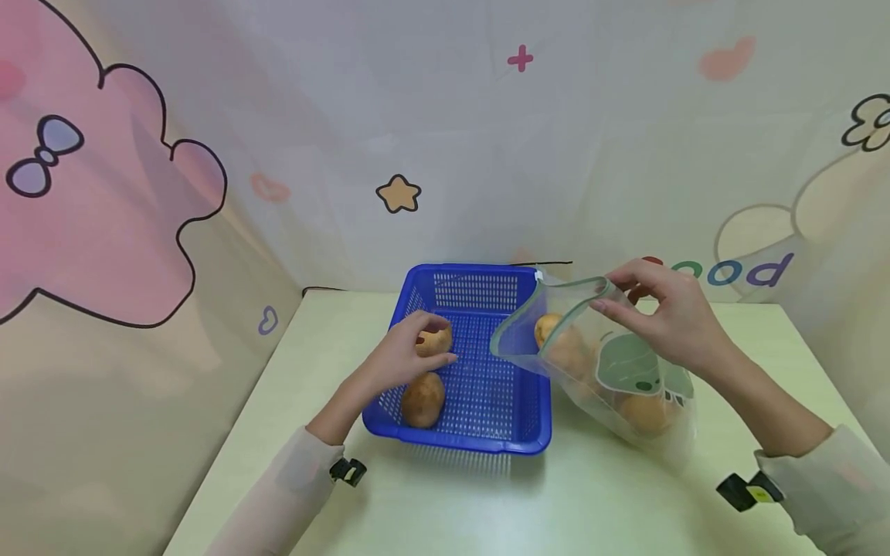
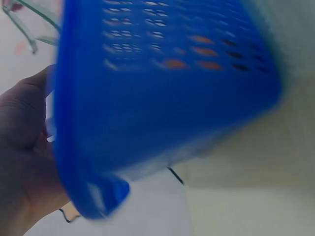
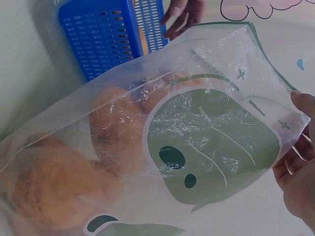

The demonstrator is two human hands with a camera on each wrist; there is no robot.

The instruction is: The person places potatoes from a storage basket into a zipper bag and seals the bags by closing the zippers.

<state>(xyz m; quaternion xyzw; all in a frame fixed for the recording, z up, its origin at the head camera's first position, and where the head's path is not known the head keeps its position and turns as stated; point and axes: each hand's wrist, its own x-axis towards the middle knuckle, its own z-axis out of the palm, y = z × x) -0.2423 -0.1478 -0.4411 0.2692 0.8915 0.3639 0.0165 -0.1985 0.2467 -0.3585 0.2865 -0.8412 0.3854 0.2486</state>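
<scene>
L hand [image 1: 410, 355] curls round potato [image 1: 436, 340] inside blue basket [image 1: 480, 444]; R hand [image 1: 667, 313] pinches plastic bag [image 1: 626, 386] rim, wrist raised.

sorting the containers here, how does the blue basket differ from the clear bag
The blue basket is rigid, perforated plastic, while the clear bag is soft, crinkled film with a green print. The basket sits flat on the table; the bag lies tilted, its mouth held open over the basket's edge by the right hand. The left hand holds a potato inside the basket. Both contain potatoes.
</scene>
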